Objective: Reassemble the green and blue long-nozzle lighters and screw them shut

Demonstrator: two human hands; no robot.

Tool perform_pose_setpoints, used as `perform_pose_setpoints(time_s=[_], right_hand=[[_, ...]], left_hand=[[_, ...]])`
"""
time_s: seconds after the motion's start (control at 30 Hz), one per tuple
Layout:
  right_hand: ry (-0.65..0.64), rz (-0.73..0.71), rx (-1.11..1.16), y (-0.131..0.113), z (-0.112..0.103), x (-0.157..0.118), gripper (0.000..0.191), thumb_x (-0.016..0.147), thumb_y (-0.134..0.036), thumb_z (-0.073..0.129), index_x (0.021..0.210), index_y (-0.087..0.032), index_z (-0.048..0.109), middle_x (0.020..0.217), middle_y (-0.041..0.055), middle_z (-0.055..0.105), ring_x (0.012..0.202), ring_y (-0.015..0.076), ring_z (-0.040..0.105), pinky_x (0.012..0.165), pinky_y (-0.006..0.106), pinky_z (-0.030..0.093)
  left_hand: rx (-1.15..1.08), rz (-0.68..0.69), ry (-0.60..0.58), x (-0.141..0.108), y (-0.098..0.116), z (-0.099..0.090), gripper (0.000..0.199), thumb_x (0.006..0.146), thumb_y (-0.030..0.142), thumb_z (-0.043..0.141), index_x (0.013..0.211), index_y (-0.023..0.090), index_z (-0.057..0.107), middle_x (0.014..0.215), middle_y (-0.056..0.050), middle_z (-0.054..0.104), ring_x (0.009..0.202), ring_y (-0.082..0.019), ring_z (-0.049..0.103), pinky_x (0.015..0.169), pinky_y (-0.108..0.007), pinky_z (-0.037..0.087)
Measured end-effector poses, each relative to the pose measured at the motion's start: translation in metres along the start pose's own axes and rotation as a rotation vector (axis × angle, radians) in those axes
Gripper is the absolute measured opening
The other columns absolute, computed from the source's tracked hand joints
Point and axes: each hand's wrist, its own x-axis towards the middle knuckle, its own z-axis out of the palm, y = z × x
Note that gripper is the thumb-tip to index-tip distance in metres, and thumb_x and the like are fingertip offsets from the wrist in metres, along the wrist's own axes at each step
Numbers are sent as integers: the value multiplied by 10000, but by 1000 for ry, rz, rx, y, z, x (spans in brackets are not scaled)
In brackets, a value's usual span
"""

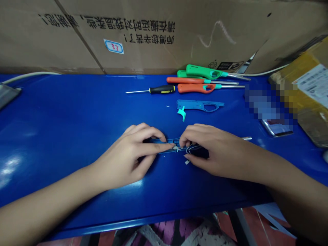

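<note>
Left hand point(133, 150) clamped on the rear of an opened blue lighter shell half point(176, 140), with the index fingertip down on a small white inner part point(176, 148). Right hand point(217, 150) apart from the left by a narrow gap, fingers curled over the front of the same shell; cannot tell how firm the grip is, or whether the thin wires point(189, 149) are pinched. Small white block point(187, 162) just beside the right thumb.

Shell location: on the tabletop point(77, 116), near the front edge, lying lengthwise between the hands. Beyond the right hand, a metal tube end point(247, 138), in line with the shell.

Handling, by judgement: looks light and stiff, smooth enough to slide on the glossy surface. Best held by the long outer walls, clear of the loose inner parts. Wires look soft and easily snagged.

Farther out: cyan trigger piece point(182, 112), just beside a second blue shell half point(193, 105); tiny pin point(167, 106) to the left. Beyond, black-and-yellow screwdriver point(162, 89), two orange lighters point(192, 88), green lighters point(200, 71). To the right, partly blurred phone point(278, 128) and yellow-taped parcel point(307, 68). At the back, large cardboard box point(143, 58).
</note>
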Motion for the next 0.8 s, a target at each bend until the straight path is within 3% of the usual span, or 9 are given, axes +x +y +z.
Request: perform_pose_setpoints(time_s=[0.1, 0.3, 0.5, 0.8], right_hand=[[24, 23, 1, -1, 2, 0, 118, 891, -177, 615, 992, -237, 603, 1008, 1, 642, 969, 187, 577, 870, 355, 423], [96, -16, -35, -4, 8, 3, 81, 935, -185, 571, 944, -201, 650, 975, 27, 625, 965, 193, 559, 874, 353, 430], [130, -60, -257, -11, 12, 2, 163, 974, -204, 538, 905, -193, 686, 937, 40, 613, 909, 213, 539, 822, 382, 398], [169, -136, -529, -21, 19, -6, 122, 903, -69, 584, 864, -170, 640, 865, 57, 575, 813, 238, 449, 716, 383, 289]], left_hand=[[122, 49, -57, -2, -1, -1, 433, 967, 96, 485, 1303, 297, 670, 1191, -65, 662, 1025, -236, 582, 884, -420, 445], [143, 47, -55, -4, 0, 1, 396, 975, 133, 529, 1323, 276, 653, 1176, -62, 667, 1034, -236, 575, 876, -405, 442], [146, 38, -45, -4, 0, 4, 370, 984, 162, 551, 1312, 293, 662, 1169, -60, 669, 1037, -237, 577, 876, -396, 449], [121, 20, -51, -4, 1, 2, 367, 988, 157, 536, 1303, 284, 672, 1160, -65, 660, 1038, -237, 571, 878, -408, 460]])
